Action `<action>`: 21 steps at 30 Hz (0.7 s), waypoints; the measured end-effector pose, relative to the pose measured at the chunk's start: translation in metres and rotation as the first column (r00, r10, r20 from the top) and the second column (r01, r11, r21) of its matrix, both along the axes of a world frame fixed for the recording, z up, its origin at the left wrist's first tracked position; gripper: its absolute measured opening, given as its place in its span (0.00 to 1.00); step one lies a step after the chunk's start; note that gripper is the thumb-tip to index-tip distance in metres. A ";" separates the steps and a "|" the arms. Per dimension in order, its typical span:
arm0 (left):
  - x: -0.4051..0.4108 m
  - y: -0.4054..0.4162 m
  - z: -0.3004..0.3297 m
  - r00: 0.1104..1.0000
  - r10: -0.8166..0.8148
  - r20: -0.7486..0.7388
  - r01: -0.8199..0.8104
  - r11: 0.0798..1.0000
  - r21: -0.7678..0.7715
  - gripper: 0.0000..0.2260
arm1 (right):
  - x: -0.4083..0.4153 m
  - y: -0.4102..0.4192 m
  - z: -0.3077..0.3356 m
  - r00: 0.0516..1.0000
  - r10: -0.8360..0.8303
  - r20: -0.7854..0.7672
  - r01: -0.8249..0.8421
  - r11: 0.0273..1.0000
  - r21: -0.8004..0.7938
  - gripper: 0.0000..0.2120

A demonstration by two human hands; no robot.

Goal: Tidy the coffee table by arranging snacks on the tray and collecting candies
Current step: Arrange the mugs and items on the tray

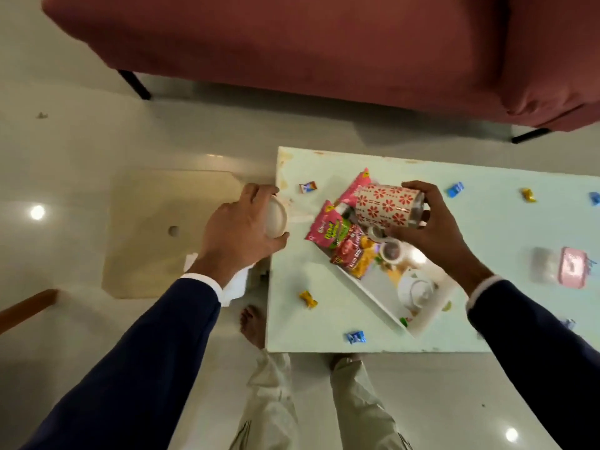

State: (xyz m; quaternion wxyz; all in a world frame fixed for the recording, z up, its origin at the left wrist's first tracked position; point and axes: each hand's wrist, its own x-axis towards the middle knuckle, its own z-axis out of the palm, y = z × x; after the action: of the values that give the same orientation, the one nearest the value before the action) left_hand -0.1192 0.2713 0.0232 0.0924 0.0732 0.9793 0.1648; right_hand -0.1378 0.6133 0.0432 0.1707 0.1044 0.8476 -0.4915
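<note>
My right hand (431, 222) holds a jar (388, 206) with a red flower pattern, tipped on its side above the white tray (373, 292). The jar's white lid (276, 219) is gripped in my left hand (240, 230) just past the table's left edge. On the tray lie a pink snack packet (328, 228), a red and yellow packet (352, 254), small cups (391, 251) and a white teapot (417, 289). Wrapped candies are scattered on the pale table (292, 319): a brown one (307, 187), a yellow one (307, 298), blue ones (355, 337) (454, 189), another yellow (528, 194).
A pink box (573, 271) and a clear packet (545, 269) lie at the table's right. A red sofa (292, 43) stands behind the table. A beige mat (162, 232) covers the floor on the left, with white cloth (235, 284) under my left wrist. My bare feet (253, 326) stand at the table's near edge.
</note>
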 end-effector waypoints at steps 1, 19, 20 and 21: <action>0.003 0.020 0.002 0.999 -0.032 0.009 0.031 0.999 0.012 0.36 | 0.009 0.020 -0.001 1.000 -0.012 -0.001 0.012 0.999 0.038 0.39; 0.066 0.273 -0.098 0.892 -0.377 0.249 0.385 0.923 0.019 0.36 | 0.031 0.160 -0.111 0.844 0.481 0.238 -0.507 0.570 0.646 0.40; 0.065 0.275 -0.102 0.894 -0.370 0.251 0.382 0.924 -0.001 0.36 | 0.027 0.159 -0.113 0.836 0.492 0.243 -0.515 0.550 0.658 0.39; 0.063 0.276 -0.105 0.898 -0.359 0.256 0.375 0.927 -0.017 0.36 | 0.025 0.156 -0.115 0.831 0.498 0.248 -0.520 0.535 0.666 0.39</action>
State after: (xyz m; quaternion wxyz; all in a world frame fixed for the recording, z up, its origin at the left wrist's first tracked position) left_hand -0.0563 0.5471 -0.0816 0.2458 0.2323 0.9334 0.1200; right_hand -0.1132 0.7693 -0.0715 0.2642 -0.0822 0.9595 -0.0535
